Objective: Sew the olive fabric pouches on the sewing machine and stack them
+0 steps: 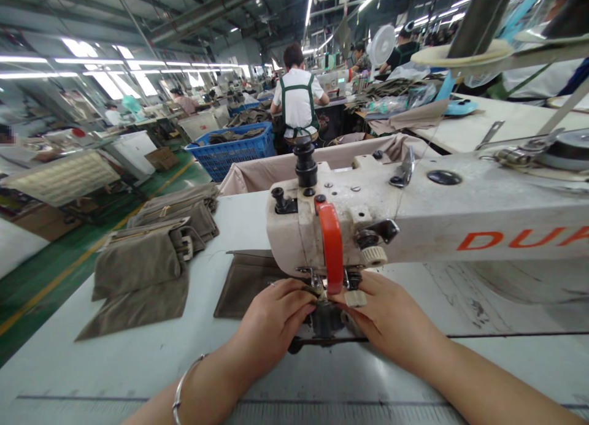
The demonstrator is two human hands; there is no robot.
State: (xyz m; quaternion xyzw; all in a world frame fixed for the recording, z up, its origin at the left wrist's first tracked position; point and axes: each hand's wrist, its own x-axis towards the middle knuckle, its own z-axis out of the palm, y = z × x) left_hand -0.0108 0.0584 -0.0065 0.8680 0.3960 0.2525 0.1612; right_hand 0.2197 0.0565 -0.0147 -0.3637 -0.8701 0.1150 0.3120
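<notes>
An industrial sewing machine (294, 229) with an orange guard (332, 247) stands in front of me. My left hand (276, 311) is just left of the needle area, thumb and fingers pinched on the edge of a dark olive fabric piece (248, 284). That piece lies flat on the table and runs partly behind the machine head. Right of the presser foot, my right hand (384, 311) has its fingers bent together close to the needle. What they grip is hidden by the guard and machine parts. A bangle circles my left wrist.
Folded olive fabric pieces with zips (151, 247) are stacked at the table's left edge. A ruler strip (115, 406) runs along the front. Beyond the table are a cloth-lined bin (257, 173), a blue crate (234, 152) of fabric and a seated person (297, 100).
</notes>
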